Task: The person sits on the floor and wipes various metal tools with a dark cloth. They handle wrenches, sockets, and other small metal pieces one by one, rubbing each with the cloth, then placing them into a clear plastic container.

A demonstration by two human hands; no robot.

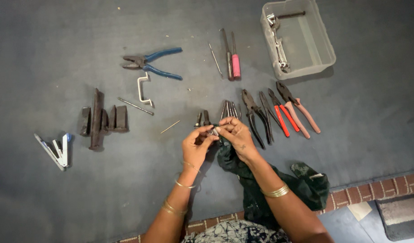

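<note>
Nearest me, a dark green cloth (261,189) trails from my lap onto the dark grey mat floor (45,54). My left hand (195,146) and right hand (236,132) meet above it, both grips pinched on a small silvery metal tool (213,131); its exact kind I cannot tell. Just beyond lie black-handled pliers (256,119), red-handled pliers (281,114) and pink-handled pliers (299,110). Farther off sit blue-handled pliers (153,63), a pink-handled screwdriver (235,60) and a clear plastic bin (322,56). In my judgement the small tool could slip from my fingertips and snag the cloth. No packages, labels or signs show.
</note>
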